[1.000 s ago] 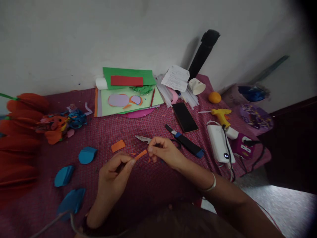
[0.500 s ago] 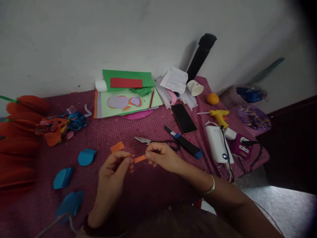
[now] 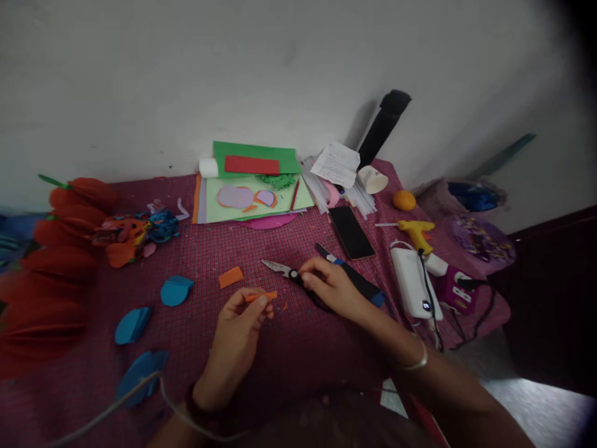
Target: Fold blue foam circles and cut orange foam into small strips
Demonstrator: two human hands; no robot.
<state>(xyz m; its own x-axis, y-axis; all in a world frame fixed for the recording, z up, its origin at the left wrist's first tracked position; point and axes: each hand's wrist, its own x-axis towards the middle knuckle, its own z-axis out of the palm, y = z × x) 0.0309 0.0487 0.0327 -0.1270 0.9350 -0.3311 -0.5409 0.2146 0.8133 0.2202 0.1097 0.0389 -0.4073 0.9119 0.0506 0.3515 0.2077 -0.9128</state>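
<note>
Between thumb and fingers, my left hand [image 3: 240,323] pinches a narrow orange paper strip [image 3: 269,295]. My right hand [image 3: 333,286] is closed at the dark handles of a pair of scissors [image 3: 280,267], whose blades lie on the cloth pointing left. The handle loops are partly hidden under that hand. A small orange paper rectangle [image 3: 231,277] rests just beyond my left hand. Beside my right hand is a box cutter [image 3: 357,277] with a blue and black handle. A tiny orange scrap [image 3: 285,305] lies between the hands.
Folded blue paper pieces [image 3: 177,290] lie at left, near red paper balls [image 3: 74,267] and a scrap pile [image 3: 135,233]. Coloured sheets [image 3: 212,208] are at the back. A phone [image 3: 352,233], yellow glue gun [image 3: 417,233], white power bank [image 3: 415,283] and orange fruit [image 3: 404,200] sit right.
My right hand has let go of the orange strip and moved right to the scissors. My left hand keeps the strip. The whole view has shifted slightly.
</note>
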